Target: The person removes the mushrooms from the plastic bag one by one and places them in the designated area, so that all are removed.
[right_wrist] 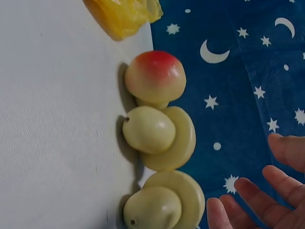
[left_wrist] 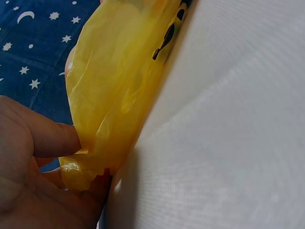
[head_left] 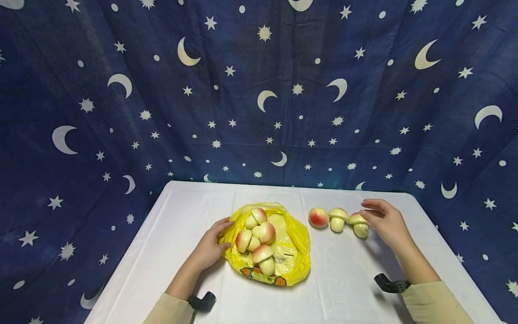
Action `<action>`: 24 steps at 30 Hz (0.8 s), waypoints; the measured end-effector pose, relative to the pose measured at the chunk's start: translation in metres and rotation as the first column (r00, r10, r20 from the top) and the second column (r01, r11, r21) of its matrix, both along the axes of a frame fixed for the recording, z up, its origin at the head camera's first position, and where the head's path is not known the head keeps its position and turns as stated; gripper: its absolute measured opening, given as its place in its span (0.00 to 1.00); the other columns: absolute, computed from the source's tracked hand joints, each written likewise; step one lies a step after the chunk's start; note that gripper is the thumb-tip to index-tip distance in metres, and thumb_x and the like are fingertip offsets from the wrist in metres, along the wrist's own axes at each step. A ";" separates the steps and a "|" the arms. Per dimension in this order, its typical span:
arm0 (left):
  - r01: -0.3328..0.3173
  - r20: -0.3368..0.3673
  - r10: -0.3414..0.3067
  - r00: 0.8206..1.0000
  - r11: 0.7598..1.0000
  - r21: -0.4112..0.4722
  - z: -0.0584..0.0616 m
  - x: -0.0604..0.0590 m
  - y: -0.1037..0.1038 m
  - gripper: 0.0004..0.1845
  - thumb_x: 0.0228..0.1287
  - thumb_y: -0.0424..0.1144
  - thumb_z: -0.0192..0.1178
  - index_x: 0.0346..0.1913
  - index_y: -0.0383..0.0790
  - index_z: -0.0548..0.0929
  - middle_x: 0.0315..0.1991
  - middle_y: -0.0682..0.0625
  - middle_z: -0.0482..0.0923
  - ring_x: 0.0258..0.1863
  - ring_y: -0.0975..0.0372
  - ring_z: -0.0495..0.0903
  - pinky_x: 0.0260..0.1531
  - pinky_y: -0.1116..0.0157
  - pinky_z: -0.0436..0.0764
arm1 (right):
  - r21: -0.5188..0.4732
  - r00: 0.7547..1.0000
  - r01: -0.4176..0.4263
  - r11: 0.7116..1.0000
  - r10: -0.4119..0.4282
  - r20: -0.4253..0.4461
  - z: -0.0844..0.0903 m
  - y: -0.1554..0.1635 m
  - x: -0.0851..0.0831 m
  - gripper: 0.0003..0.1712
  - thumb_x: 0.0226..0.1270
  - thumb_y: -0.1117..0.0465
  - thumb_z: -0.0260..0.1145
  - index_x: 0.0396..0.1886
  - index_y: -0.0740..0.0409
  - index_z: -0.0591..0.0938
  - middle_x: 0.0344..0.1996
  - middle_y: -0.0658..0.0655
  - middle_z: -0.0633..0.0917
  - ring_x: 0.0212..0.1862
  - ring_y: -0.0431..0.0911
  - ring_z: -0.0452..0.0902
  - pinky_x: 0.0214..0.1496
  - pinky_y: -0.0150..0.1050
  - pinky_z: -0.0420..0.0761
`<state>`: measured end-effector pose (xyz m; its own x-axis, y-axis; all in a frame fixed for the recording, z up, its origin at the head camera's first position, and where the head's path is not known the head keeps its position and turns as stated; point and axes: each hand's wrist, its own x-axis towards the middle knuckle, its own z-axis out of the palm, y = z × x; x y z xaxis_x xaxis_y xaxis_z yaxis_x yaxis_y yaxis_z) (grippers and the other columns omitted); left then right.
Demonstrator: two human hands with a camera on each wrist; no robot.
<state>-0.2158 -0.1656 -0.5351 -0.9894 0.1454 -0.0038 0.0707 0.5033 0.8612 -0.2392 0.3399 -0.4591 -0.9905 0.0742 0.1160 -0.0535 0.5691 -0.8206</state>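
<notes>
While I watch from the head camera, the left hand (head_left: 208,245) pinches the left rim of the yellow bag (head_left: 298,254), thumb and fingers on either side of the plastic, probably to steady it and hold its mouth wide. The right hand (head_left: 386,222) hovers, loosely spread and grasping nothing, at the end mushroom (head_left: 361,230); I cannot tell whether a fingertip touches it. Two other mushrooms (head_left: 337,225) continue that row leftward, perhaps set out there for easy reach. Four more, the loaded mushrooms (head_left: 267,265), lie in the bag, where their weight likely helps keep it spread. On the bag's near side I see orange figures with dark marks; the print inside is too small to read, and I find no brand. Farther out, I see the white table (head_left: 344,288) and a blue cloth (head_left: 283,58) with moons and stars.
</notes>
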 end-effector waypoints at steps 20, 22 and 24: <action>0.014 -0.019 -0.014 1.000 1.000 0.005 -0.003 -0.001 -0.002 0.33 0.67 0.23 0.66 0.75 0.42 0.78 0.84 0.45 0.64 0.86 0.42 0.58 0.85 0.37 0.55 | 0.037 0.997 -0.082 0.996 0.082 0.000 0.010 -0.037 0.006 0.28 0.78 0.55 0.70 0.70 0.62 0.79 0.68 0.68 0.84 0.67 0.63 0.81 0.48 0.16 0.79; 0.013 -0.016 -0.013 1.000 1.000 0.002 -0.003 -0.001 -0.002 0.33 0.67 0.23 0.66 0.75 0.43 0.78 0.84 0.45 0.64 0.86 0.42 0.58 0.85 0.36 0.55 | 0.029 0.996 -0.089 0.996 0.089 0.006 0.010 -0.041 0.006 0.27 0.77 0.55 0.70 0.70 0.62 0.79 0.67 0.67 0.84 0.67 0.62 0.81 0.48 0.18 0.81; 0.011 -0.013 -0.011 1.000 1.000 0.000 -0.003 -0.002 -0.002 0.33 0.67 0.24 0.66 0.75 0.43 0.78 0.84 0.45 0.63 0.86 0.42 0.58 0.85 0.36 0.55 | 0.019 0.995 -0.097 0.995 0.097 0.009 0.010 -0.045 0.007 0.27 0.77 0.56 0.71 0.69 0.61 0.80 0.67 0.66 0.84 0.66 0.61 0.81 0.48 0.20 0.83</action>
